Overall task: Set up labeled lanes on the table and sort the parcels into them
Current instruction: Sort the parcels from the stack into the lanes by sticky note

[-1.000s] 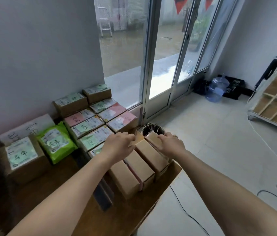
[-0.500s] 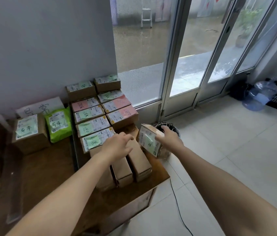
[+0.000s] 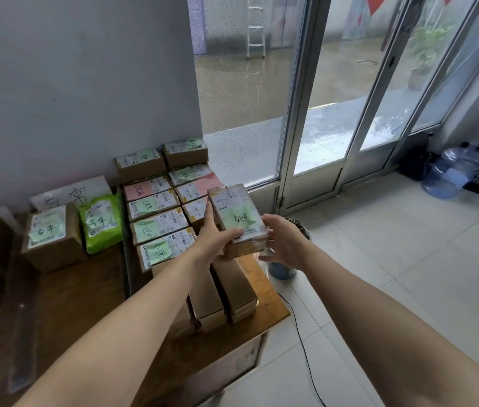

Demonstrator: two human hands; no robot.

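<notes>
Counter (image 3: 79,292): dark wood, filling the view from 6 to 9 o'clock, its far edge against the grey wall.
Labelled parcels (image 3: 158,207): flat boxes in two rows running toward 12 o'clock, touching one another, each with a shipping label and a green or pink note with handwriting.
Plain boxes (image 3: 232,292): brown cartons packed side by side near the counter's right edge, at 6 o'clock from the held parcel.
Brown box (image 3: 51,233): at 9 o'clock from the rows, with a green note on top.
Water jug (image 3: 452,174): blue, on the tiled floor at 3 o'clock, near the glass door.
Green bag (image 3: 101,221): soft parcel between the brown box and the rows.
Held parcel (image 3: 236,212): raised above the counter near the view's centre, tilted, green note facing up.
Left hand (image 3: 213,242): grips the held parcel's near left corner, thumb on top, fingers along the side.
Right hand (image 3: 285,242): fingers spread and fairly straight, just beside the parcel's right edge; contact cannot be told.
</notes>
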